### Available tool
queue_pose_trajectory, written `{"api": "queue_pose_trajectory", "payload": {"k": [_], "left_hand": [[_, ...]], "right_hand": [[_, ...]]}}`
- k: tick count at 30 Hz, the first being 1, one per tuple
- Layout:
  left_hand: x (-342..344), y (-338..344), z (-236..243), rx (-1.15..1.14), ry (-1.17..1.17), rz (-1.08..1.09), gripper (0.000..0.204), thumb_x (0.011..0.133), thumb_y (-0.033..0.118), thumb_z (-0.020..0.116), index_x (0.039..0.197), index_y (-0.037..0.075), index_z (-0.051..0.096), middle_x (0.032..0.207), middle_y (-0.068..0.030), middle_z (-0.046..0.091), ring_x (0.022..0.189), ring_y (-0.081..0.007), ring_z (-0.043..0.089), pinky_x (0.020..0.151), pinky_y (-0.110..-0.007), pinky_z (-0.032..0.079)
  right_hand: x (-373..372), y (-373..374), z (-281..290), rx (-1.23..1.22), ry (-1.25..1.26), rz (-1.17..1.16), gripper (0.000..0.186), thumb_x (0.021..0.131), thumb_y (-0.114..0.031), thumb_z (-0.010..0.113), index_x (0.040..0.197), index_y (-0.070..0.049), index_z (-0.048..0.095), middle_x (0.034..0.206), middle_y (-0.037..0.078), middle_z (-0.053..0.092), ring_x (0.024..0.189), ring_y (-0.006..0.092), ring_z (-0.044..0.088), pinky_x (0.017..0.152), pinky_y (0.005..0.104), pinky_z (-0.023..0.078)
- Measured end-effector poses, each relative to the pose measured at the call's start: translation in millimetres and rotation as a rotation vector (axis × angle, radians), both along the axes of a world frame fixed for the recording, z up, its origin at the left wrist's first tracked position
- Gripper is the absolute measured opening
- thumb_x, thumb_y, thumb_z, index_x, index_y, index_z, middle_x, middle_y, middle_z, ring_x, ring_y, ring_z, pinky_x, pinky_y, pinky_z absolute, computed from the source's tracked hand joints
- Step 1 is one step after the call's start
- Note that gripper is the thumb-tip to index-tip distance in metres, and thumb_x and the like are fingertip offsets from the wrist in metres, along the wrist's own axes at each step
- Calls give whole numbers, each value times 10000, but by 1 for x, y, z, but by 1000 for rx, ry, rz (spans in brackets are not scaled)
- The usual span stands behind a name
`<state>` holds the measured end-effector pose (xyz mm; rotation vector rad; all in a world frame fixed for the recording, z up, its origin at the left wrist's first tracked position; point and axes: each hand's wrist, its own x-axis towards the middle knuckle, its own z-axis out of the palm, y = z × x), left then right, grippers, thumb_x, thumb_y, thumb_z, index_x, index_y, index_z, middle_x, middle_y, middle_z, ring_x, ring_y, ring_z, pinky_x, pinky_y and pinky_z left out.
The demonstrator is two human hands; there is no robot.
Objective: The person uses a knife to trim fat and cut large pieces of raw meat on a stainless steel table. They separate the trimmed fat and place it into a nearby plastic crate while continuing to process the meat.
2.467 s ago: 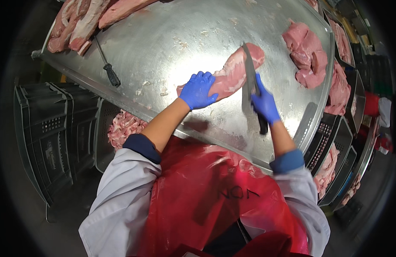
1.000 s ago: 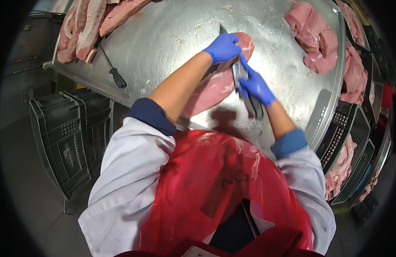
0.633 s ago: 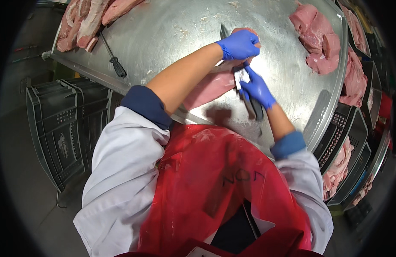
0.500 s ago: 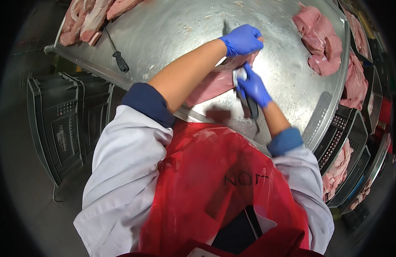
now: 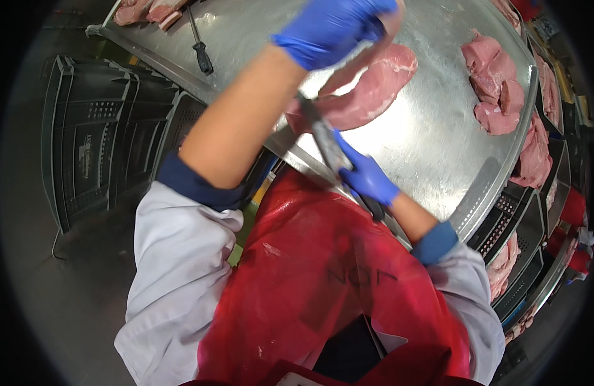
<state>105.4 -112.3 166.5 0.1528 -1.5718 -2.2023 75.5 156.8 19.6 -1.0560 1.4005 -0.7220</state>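
My left hand, in a blue glove, is closed at the far edge of view on the end of a pale pink meat strip. Below it on the metal table lies a long pink piece of meat. Whether the strip is still joined to this piece, I cannot tell. My right hand, also blue-gloved, grips a knife with a dark handle end. Motion blurs the knife, which slants up and left over the near end of the meat; whether it touches is unclear.
A sharpening steel lies at the far left of the metal table, near more meat. Trimmed meat pieces sit at the right. Dark crates stand left of the table; crates holding meat stand right.
My left hand has moved up and left, lifting the strip. The right hand came down nearer the table edge, and the knife now points up-left. The view has shifted a little.
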Motion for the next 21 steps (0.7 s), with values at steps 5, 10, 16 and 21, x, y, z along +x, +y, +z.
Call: {"api": "queue_pose_trajectory", "payload": {"k": [5, 10, 16, 21], "left_hand": [[159, -7, 69, -112, -79, 506, 370, 957, 149, 572, 1280, -30, 592, 1232, -160, 660, 1163, -265, 635, 1009, -415, 511], [376, 24, -11, -158, -675, 883, 104, 921, 176, 665, 979, 98, 626, 752, 70, 526, 657, -33, 485, 584, -202, 414], [380, 63, -138, -1082, -1258, 715, 499, 804, 169, 729, 1252, 2, 586, 1140, -235, 628, 1091, -414, 608, 969, -438, 485], [136, 106, -163, -1256, -689, 422, 410, 859, 265, 668, 1180, 42, 546, 1146, -216, 575, 1085, -428, 551, 945, -498, 443]], "right_hand": [[50, -87, -8, -74, 66, 190, 785, 945, -149, 522, 1620, -262, 136, 807, 151, 663, 658, 252, 631, 686, 399, 542], [-33, -14, -13, -17, -113, -112, 748, 968, -277, 589, 1612, -274, 210, 789, 84, 670, 615, 150, 626, 648, 338, 559], [-160, -18, -50, -251, 108, -639, 798, 918, -36, 532, 1613, -268, 217, 945, 102, 700, 635, 109, 618, 591, 271, 535], [-150, -42, -63, -251, -43, -822, 824, 923, -45, 546, 1612, -313, 182, 795, 52, 647, 583, 115, 585, 523, 288, 529]]}}
